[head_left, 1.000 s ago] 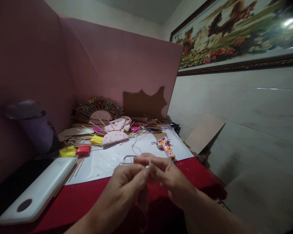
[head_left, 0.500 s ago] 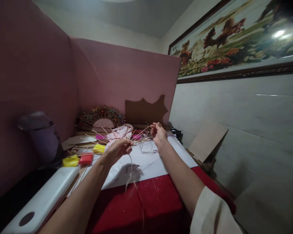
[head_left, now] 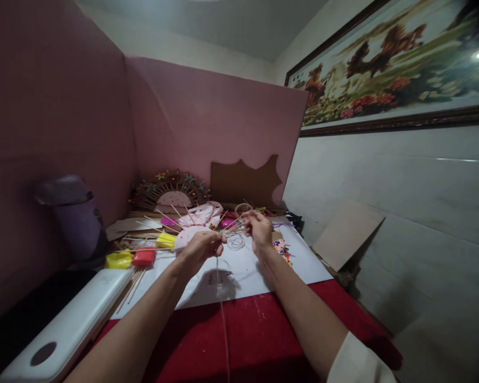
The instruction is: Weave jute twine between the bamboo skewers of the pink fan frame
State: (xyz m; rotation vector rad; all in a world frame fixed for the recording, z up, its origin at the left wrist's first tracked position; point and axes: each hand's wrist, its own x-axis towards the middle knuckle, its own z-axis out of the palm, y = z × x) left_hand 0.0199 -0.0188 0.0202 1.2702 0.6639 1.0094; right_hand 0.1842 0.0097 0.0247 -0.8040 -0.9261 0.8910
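Note:
My left hand is closed over the white paper, with a thin string hanging from its fingers down past the red cloth. Higher and to the right, my right hand has its fingertips pinched together; thin strands run from near them toward the left hand. A loose coil of string lies on the paper between the hands. Left of my left hand is a pink dotted half-disc with thin sticks fanning out of it. A piece with a flower pattern shows beside my right wrist.
Yellow packets, a red packet and loose sticks lie at left, near a white device and a purple cup. Behind stand a decorated fan-shaped piece and a jagged brown cardboard.
My hands have drawn closer together, the right one lower. The string below my left hand hangs straighter. The flower-patterned piece by my right wrist has come into sight.

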